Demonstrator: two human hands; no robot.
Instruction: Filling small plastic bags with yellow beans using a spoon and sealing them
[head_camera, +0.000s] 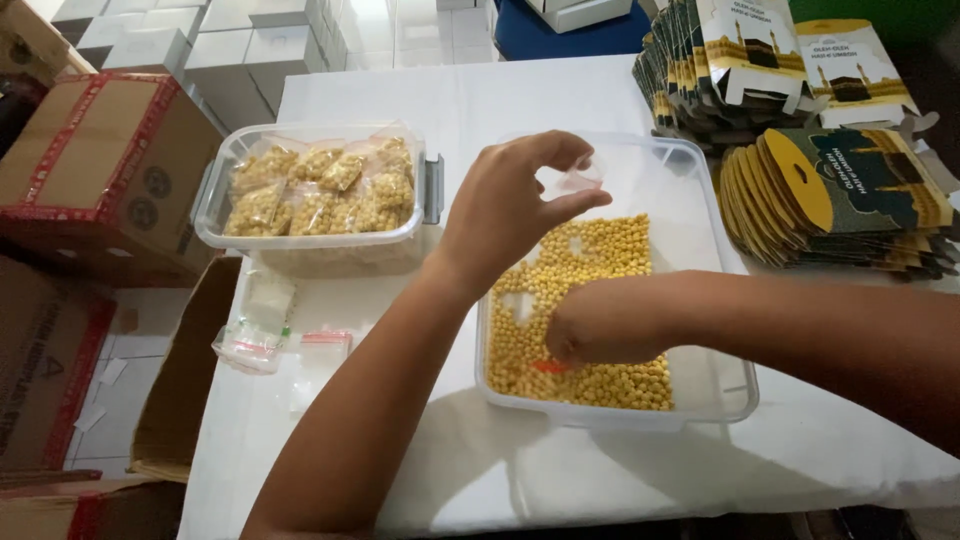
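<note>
A clear plastic tub (712, 392) in front of me holds many small yellow round pieces (600, 260). My left hand (510, 205) hovers above the tub, thumb and fingers pinching a small clear plastic bag (578, 178). My right hand (600, 320) is down inside the tub among the yellow pieces, closed around a small orange scoop (552, 367) that mostly hides under the fingers.
A second clear tub (215, 225) at the left holds several filled small bags (320, 185). Loose empty bags (255, 335) lie on the white table (450, 100). Stacks of flat printed cartons (850, 195) sit at the right. Brown cardboard boxes (95, 170) stand on the left.
</note>
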